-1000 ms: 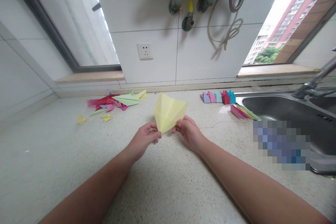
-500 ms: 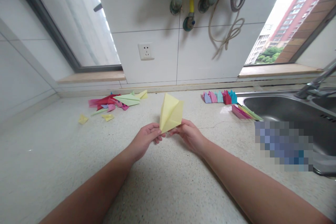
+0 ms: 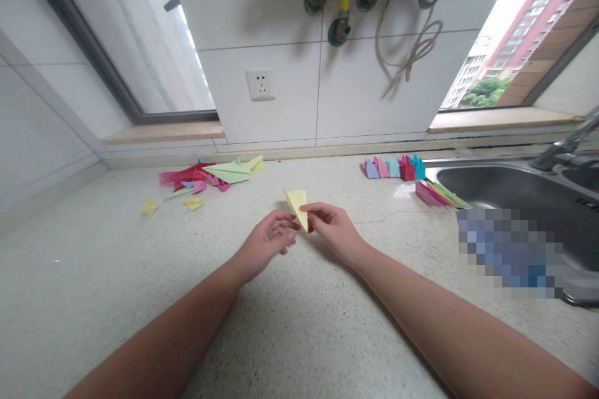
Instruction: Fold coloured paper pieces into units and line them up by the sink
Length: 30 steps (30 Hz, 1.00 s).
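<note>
A folded piece of yellow paper [image 3: 296, 206] is held just above the counter, narrow and pointed at its lower end. My right hand [image 3: 336, 225] pinches its right side between thumb and fingers. At its left is my left hand [image 3: 270, 238], fingers apart and slightly curled, the fingertips close to the paper's lower edge; whether they touch it I cannot tell. Two small yellow folded pieces [image 3: 193, 204] lie to the left on the counter, in front of a heap of folded paper, with a light green paper plane [image 3: 228, 172] on top.
At the back right stands a row of small coloured origami figures [image 3: 394, 168]. Beside it, folded coloured papers [image 3: 437, 194] lean by the steel sink [image 3: 496, 190]. A blurred-out item [image 3: 508, 252] lies at the sink's front edge. A socket [image 3: 261, 85] is on the tiled wall behind the counter [image 3: 290, 324].
The yellow paper has gone from a wide, opened shape to a narrow one. My left hand has let go of its lower corner, and my right hand has moved up its side.
</note>
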Each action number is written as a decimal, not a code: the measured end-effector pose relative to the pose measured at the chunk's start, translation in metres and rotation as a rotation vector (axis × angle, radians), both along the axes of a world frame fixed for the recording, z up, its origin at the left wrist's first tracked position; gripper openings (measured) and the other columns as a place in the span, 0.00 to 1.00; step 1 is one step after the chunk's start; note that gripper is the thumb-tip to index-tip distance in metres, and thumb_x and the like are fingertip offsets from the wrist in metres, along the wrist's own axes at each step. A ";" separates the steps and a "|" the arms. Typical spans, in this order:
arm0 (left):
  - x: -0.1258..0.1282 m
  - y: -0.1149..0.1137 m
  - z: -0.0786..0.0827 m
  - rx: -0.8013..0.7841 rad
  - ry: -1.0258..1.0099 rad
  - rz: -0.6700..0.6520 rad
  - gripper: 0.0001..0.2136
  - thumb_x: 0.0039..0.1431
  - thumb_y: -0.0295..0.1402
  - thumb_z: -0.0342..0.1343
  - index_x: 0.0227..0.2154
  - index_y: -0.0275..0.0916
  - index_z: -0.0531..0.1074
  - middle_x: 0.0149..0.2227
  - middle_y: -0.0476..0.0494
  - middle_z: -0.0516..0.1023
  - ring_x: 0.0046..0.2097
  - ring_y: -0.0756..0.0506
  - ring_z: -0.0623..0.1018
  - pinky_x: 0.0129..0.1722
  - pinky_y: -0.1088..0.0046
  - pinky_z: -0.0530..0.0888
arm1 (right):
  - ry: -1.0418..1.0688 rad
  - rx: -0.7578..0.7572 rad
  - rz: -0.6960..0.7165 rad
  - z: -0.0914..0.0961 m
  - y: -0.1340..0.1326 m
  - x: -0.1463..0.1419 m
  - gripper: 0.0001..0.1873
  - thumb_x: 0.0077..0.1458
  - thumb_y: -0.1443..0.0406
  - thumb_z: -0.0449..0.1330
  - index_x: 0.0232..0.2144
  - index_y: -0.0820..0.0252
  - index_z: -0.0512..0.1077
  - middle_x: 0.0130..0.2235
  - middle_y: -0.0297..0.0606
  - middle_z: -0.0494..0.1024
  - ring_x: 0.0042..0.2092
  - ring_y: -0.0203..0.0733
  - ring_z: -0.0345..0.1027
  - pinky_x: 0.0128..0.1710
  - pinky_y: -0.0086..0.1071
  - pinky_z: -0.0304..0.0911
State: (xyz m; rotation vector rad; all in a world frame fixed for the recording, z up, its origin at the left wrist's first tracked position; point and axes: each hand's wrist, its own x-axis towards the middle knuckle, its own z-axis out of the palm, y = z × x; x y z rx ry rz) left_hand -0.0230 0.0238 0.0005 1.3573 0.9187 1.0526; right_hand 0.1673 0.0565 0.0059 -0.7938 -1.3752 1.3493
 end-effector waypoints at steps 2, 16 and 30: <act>0.000 0.000 0.000 0.011 0.009 0.003 0.17 0.56 0.34 0.62 0.47 0.41 0.68 0.45 0.40 0.76 0.37 0.48 0.75 0.30 0.74 0.71 | 0.012 0.002 -0.004 0.000 0.000 0.000 0.12 0.48 0.63 0.66 0.37 0.59 0.78 0.27 0.33 0.76 0.29 0.35 0.67 0.33 0.33 0.61; 0.000 0.001 -0.001 0.025 0.034 0.118 0.13 0.56 0.37 0.61 0.43 0.38 0.71 0.36 0.45 0.74 0.32 0.50 0.73 0.26 0.76 0.69 | 0.097 0.104 -0.147 0.017 0.007 0.014 0.09 0.52 0.60 0.65 0.35 0.58 0.74 0.29 0.33 0.76 0.28 0.35 0.67 0.31 0.34 0.64; -0.002 0.002 -0.005 -0.012 0.091 0.068 0.10 0.59 0.37 0.59 0.39 0.36 0.72 0.30 0.46 0.75 0.30 0.50 0.72 0.29 0.74 0.68 | -0.281 0.386 -0.783 0.020 0.029 0.053 0.12 0.56 0.58 0.61 0.39 0.57 0.79 0.37 0.41 0.81 0.33 0.41 0.71 0.37 0.38 0.66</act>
